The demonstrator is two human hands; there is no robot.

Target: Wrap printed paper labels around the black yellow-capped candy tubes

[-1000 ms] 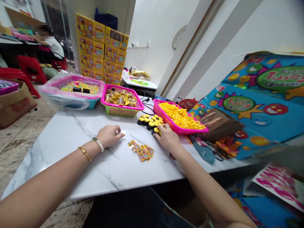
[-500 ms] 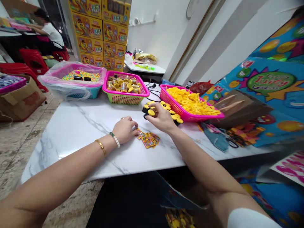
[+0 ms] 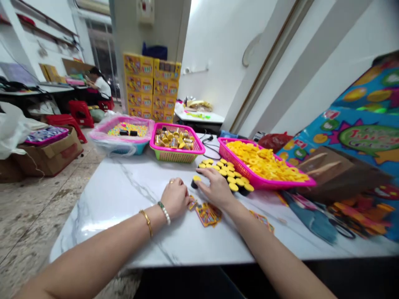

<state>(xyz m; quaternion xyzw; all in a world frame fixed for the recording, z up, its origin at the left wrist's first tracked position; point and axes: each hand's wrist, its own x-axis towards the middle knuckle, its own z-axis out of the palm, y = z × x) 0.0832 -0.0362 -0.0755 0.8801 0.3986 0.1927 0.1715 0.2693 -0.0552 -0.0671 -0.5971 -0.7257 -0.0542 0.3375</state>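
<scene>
On the marbled white table [image 3: 115,199], we have one yellow-lidded black pot [image 3: 196,182] standing upright, apart from the main group of pots [image 3: 230,174]. Our right hand [image 3: 217,189] is palm down, with thumb and forefinger spread wide; the thumb tip lies at the right side of the single pot, and we cannot tell whether it makes contact. Our left hand [image 3: 175,197] is narrow, its fingers curled inward, and rests near the table surface. A small printed card [image 3: 192,202] shows at its fingertips; whether we grip this card cannot be told. Between our forearms lies a fanned stack of cards [image 3: 208,214], flat on the table.

Behind the pots, to the right, we see a pink basket [image 3: 280,183] filled with yellow plastic pieces [image 3: 264,160]. Beyond our left hand stands a green basket [image 3: 174,155] with a pink rim, containing clear, yellow-capped containers [image 3: 174,140]. Left of it, a plastic-lined basin [image 3: 143,148] contains multicoloured beads [image 3: 141,128], with two black cylinders [image 3: 133,133] lying on top.
</scene>
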